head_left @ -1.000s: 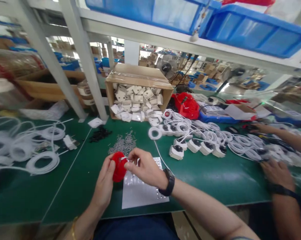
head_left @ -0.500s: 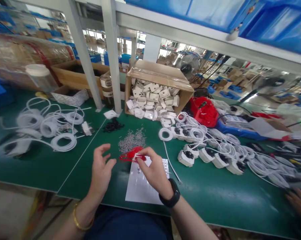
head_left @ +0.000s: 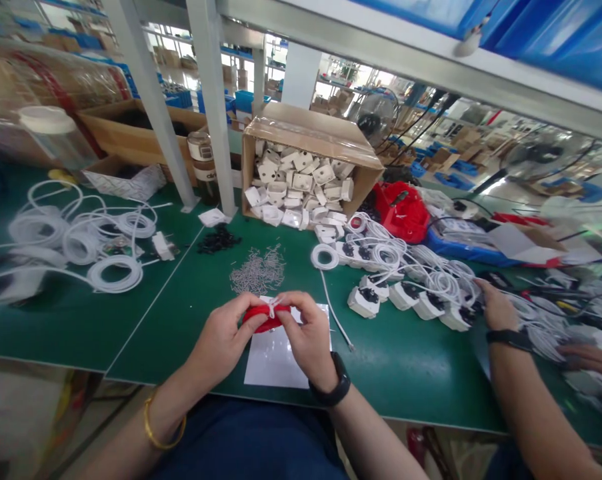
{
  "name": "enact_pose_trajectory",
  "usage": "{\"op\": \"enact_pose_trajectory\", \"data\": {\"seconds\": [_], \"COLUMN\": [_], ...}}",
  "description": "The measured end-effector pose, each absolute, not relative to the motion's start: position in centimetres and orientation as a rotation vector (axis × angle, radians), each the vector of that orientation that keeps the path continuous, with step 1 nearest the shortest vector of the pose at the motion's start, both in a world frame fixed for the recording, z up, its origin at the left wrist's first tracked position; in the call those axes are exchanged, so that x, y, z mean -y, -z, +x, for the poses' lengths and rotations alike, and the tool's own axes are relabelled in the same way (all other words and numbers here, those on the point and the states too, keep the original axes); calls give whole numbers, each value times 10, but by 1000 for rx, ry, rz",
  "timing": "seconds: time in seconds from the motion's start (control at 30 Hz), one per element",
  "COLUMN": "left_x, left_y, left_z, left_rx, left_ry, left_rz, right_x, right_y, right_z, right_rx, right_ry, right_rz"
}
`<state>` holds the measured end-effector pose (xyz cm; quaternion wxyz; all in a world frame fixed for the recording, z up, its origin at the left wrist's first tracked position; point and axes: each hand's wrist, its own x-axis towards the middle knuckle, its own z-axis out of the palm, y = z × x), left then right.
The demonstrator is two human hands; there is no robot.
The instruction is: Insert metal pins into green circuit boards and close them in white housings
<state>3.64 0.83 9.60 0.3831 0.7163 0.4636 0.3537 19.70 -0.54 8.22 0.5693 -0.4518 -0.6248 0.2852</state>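
My left hand (head_left: 225,337) and my right hand (head_left: 308,337) meet above the near part of the table. Between them is a small red coiled bundle (head_left: 265,325), which looks like thin wire or cord, with a white tie (head_left: 272,305) around its middle. The left fingers pinch its left end. My right thumb and fingers close on its right side near the tie. Below lies a white sheet (head_left: 275,363), partly covered by my hands. Just beyond my fingers a pile of small metal screws or pins (head_left: 258,270) is spread on the green table (head_left: 395,373).
A tipped cardboard box (head_left: 311,130) spills white plastic housings (head_left: 301,180). White cable coils (head_left: 115,273) lie left; wired white units (head_left: 403,295) stand right. Small black parts (head_left: 218,239) lie near the metal post (head_left: 213,113). A co-worker's hand (head_left: 498,307) reaches in from the right.
My left hand has come in from the left and closed on the red bundle, which is now raised off the table between both hands. A co-worker's arm has reached in toward the right-hand cables.
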Motion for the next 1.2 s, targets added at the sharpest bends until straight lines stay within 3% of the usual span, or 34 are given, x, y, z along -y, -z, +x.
{"op": "enact_pose_trajectory", "data": {"seconds": [0.17,0.33,0.53,0.7,0.87,1.2], "left_x": [-6,1,5,0,-2,0], "left_y": [-96,-90,-70,-69,-75,-76], "left_z": [41,59,65,49,46,46], "left_rx": [-1159,-1082,-937,-1086,-1026,-1181], "left_ry": [-763,-1091,-1324,-1289,-1170,-1038], "left_rz": [1862,1702,1261,1618,2026,1985], "right_x": [8,12,28,16,-7,-7], "right_y": [-74,-62,-76,-98,-126,-123], "right_z": [200,192,184,207,221,210], "right_rx": [1644,1563,1652,1232,1573,1825], "right_ry": [-133,-50,-376,-869,-1340,-638], "right_rz": [-1019,-1015,-924,-1061,-1059,-1068]}}
